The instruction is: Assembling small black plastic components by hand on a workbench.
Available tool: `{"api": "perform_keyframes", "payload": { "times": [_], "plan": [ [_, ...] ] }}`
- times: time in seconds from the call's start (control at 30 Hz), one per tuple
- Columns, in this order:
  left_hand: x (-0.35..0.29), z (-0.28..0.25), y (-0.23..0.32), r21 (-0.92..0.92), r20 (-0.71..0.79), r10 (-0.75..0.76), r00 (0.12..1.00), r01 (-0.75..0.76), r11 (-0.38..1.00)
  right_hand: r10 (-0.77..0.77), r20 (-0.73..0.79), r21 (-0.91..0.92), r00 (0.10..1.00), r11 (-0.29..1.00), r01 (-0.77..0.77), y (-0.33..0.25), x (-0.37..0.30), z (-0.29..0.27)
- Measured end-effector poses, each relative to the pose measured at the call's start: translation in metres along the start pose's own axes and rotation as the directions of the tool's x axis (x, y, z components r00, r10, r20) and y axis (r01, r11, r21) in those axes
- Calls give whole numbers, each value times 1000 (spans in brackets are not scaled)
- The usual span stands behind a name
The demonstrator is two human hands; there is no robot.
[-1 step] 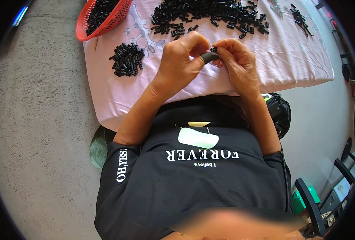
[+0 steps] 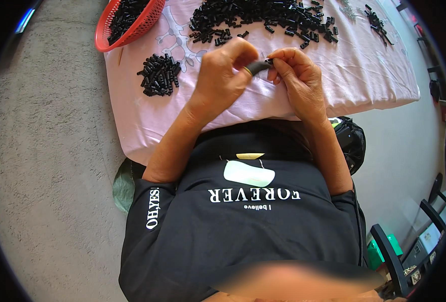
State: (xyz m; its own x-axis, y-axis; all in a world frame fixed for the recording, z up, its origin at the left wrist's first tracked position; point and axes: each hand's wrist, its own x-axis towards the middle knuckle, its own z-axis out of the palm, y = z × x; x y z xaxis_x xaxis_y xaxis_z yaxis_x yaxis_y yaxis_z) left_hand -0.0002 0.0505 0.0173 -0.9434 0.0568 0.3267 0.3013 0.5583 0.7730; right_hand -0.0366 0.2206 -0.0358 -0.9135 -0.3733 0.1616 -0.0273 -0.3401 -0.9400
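My right hand (image 2: 302, 78) is closed, thumb and forefinger pinching a small black tubular piece (image 2: 269, 61) above the near part of the cloth. To its left, my left hand (image 2: 220, 75) is half curled and a little blurred. A black finger cover (image 2: 257, 67) with a yellowish band sits on its thumb, and the tip reaches the pinched piece. Whatever lies between the left fingers is hidden. Beyond both hands spreads a large heap of black tubular pieces (image 2: 263, 17). A smaller pile of like pieces (image 2: 160, 75) lies left of my left hand.
A red plastic basket (image 2: 102, 38) with more black pieces stands at the table's far left corner. A pink patterned cloth (image 2: 369, 80) covers the table. Some black pieces (image 2: 378, 26) lie at the far right. A black chair frame (image 2: 386, 251) stands at the lower right.
My left hand has shifted slightly left and its forefinger has drawn back from the small black piece. My right hand holds its place.
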Motion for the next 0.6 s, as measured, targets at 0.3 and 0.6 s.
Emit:
{"api": "perform_keyframes", "payload": {
  "times": [0.3,0.6],
  "plan": [
    [2,-40,-50,376,-171,-76,982,136,917,16,-5,21,1000,1000,-16,0,0,0],
    [5,-26,-60,502,-61,-125,990,139,854,-10,-26,22,1000,1000,10,2,1,0]
  ]
}}
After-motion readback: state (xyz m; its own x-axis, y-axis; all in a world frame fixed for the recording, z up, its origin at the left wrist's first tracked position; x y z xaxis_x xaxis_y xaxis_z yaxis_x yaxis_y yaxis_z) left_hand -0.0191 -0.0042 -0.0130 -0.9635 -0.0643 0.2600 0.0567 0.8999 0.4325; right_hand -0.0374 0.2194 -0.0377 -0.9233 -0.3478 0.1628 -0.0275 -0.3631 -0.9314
